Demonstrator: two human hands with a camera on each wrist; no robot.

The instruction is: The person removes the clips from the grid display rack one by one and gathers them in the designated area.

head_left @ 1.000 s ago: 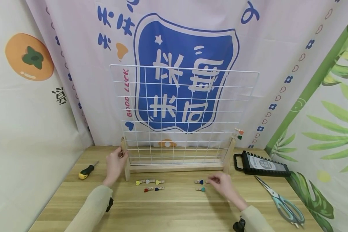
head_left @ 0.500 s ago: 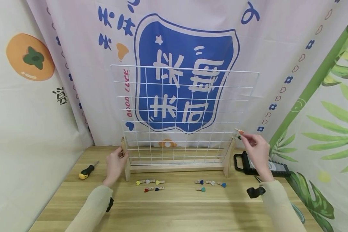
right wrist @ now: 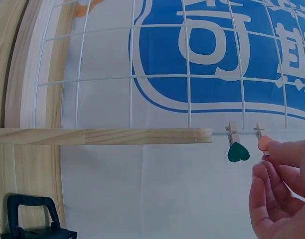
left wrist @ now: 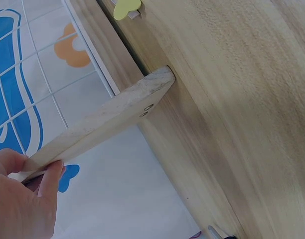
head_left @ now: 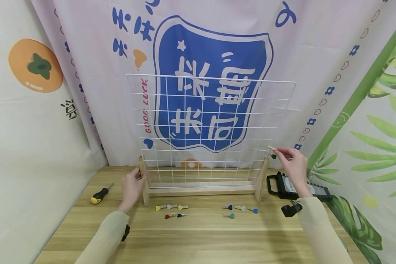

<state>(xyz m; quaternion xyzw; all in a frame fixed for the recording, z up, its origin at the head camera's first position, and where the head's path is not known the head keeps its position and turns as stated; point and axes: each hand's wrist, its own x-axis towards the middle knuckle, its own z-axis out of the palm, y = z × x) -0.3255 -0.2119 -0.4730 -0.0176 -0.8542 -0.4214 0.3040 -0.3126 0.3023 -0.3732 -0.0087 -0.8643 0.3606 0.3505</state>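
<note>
A white wire grid (head_left: 204, 126) stands upright in a wooden base (head_left: 201, 190) on the table. My left hand (head_left: 132, 185) pinches the top of the base's left wooden post (left wrist: 107, 114) between thumb and fingers. On the grid's right edge, just above the right post (right wrist: 142, 136), sit two small clothespins. The lower one is a green-heart clothespin (right wrist: 237, 149). My right hand (head_left: 293, 165) pinches the orange-heart clothespin (right wrist: 263, 142) beside it, thumb and fingertip at its heart end, while its wooden tip meets the edge wire.
Several heart clothespins lie in front of the base, one group at left (head_left: 171, 212) and another at right (head_left: 239, 211). A screwdriver (head_left: 100, 194) lies at the left. A black case with a handle (head_left: 274, 185) is at the right, partly behind the right hand.
My right hand let go of a blue-heart clothespin on the table and rose to the grid's right edge, where it now pinches the orange-heart clothespin. My left hand stayed on the post.
</note>
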